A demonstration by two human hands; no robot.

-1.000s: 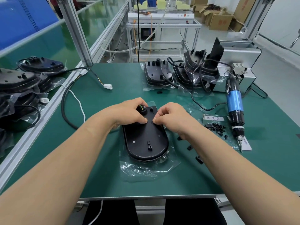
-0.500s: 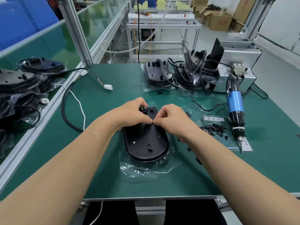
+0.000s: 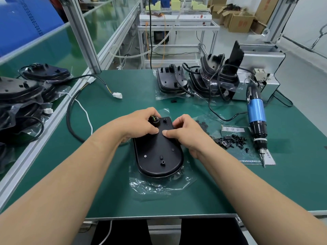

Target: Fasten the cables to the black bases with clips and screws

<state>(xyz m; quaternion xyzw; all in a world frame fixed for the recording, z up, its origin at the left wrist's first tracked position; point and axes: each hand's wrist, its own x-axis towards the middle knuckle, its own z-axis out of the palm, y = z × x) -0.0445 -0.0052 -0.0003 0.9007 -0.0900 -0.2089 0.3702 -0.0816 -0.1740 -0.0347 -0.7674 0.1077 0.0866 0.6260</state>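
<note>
Base oval, glossy blk plastic; L hand grips round grommet.

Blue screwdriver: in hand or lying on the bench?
Lying down: the blue screwdriver rests on the bench; left hand and right hand hold the black base.

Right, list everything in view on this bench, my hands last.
Black base: 1, black, mat centre, on clear bag.
Clear bag: 1, transparent, under that base.
Cable grommet: 1, black, base's far end.
Loose cable: 1, black, white plug, mat left.
Stacked bases: several, black, mat's far side.
Clips and screws: pile, black, right of base.
Screwdriver: 1, blue-black, mat right.
Mat: 1, green, benchtop.
Left-hand grip: 1, bare, pinching grommet.
Right-hand grip: 1, bare, holding base's right edge.
</note>
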